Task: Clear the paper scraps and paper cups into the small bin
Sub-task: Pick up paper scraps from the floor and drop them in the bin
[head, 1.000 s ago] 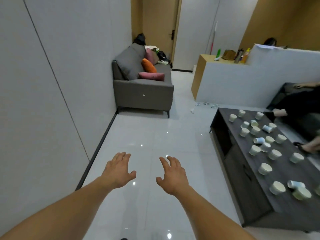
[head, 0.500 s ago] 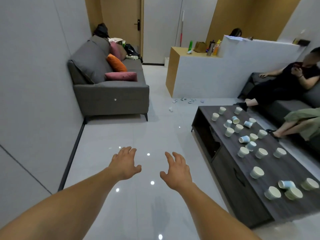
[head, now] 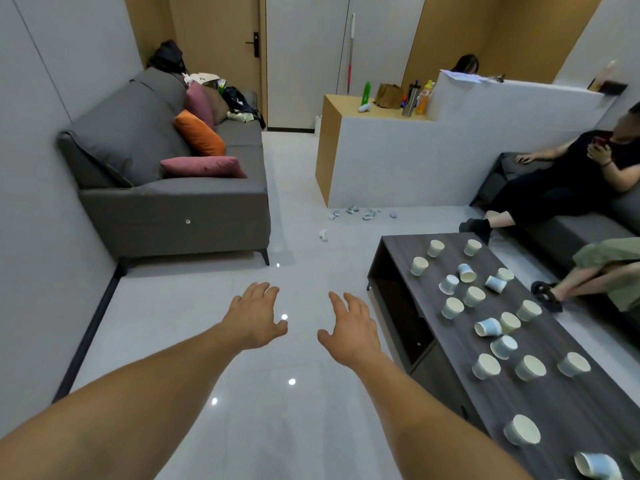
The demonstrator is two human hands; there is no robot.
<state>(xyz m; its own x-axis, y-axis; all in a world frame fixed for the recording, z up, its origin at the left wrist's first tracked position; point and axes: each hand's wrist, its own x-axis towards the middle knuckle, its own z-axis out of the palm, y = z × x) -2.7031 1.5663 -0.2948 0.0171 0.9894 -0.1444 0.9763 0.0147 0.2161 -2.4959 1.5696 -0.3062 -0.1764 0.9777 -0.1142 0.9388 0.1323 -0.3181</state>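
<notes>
Several paper cups (head: 464, 296) stand upright or lie tipped over on a dark low table (head: 561, 403) at the right. Crumpled paper scraps (head: 360, 213) lie on the white floor at the foot of a white partition, with one more scrap (head: 323, 234) a little nearer. My left hand (head: 254, 315) and my right hand (head: 349, 327) are stretched out side by side over the floor, fingers relaxed, holding nothing. Both hands are left of the table and well short of the scraps. No small bin is in view.
A grey sofa (head: 166, 188) with cushions stands along the left wall. A white partition with a wooden counter (head: 374, 157) rises behind the scraps. Two seated persons' legs (head: 554, 292) reach toward the table's far side. Shiny floor stretches between sofa and table.
The view has swung further right and moved forward, bringing the table, the scraps and the seated persons more into frame. Both hands stay outstretched and empty.
</notes>
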